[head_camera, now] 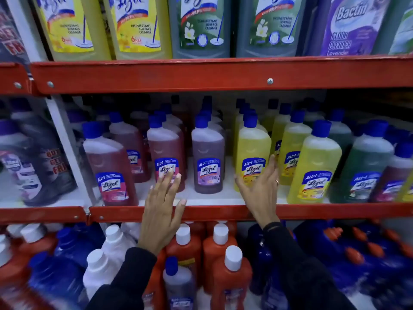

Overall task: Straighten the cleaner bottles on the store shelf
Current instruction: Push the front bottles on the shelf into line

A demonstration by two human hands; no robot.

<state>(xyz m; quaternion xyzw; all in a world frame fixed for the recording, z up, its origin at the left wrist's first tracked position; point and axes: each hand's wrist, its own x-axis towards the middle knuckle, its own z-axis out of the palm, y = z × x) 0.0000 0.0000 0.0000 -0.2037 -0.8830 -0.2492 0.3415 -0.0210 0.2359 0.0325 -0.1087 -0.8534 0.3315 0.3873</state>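
Note:
Blue-capped cleaner bottles stand in rows on the middle shelf [223,212]. My left hand [162,211] is open with spread fingers, its tips touching the label of a pink bottle [166,153]. A purple bottle [207,153] stands between my hands, untouched. My right hand [259,186] is open around the lower part of a yellow bottle [253,151], thumb on its left side and fingers on its right. Another pink bottle [109,164] stands forward at the left, and a second yellow bottle [317,162] stands forward at the right.
Red shelf rails run across above [201,73] and below the row. Large yellow, green and purple cleaner bottles fill the top shelf. Orange, white and dark blue bottles crowd the bottom shelf. A white upright post [64,139] divides the shelving at the left.

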